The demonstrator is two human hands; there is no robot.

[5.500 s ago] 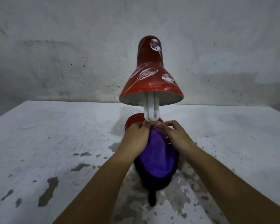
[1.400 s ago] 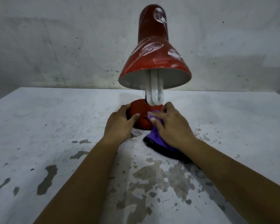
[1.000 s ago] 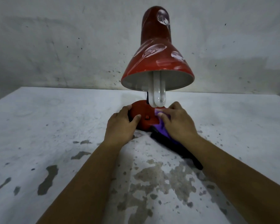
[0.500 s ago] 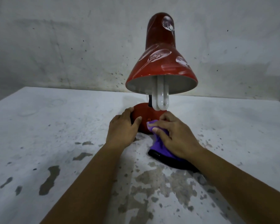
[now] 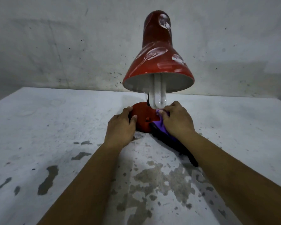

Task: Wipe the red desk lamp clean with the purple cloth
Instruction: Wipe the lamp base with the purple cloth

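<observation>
Lamp (image 5: 157, 62), red with white smears on its shade, stands upright on the worn white table (image 5: 39, 127), and its base (image 5: 143, 118) sits between the person's two hands. Left hand (image 5: 120, 129) grips the left side of the base, fingers curled around the edge and thumb resting on top. Right hand (image 5: 177, 121) has its fingers curled over the purple cloth (image 5: 157, 124) and presses it against the right side of the base, just under the white bulb (image 5: 158, 93). One dark end of the cloth trails on the table toward the person, beside the right forearm.
</observation>
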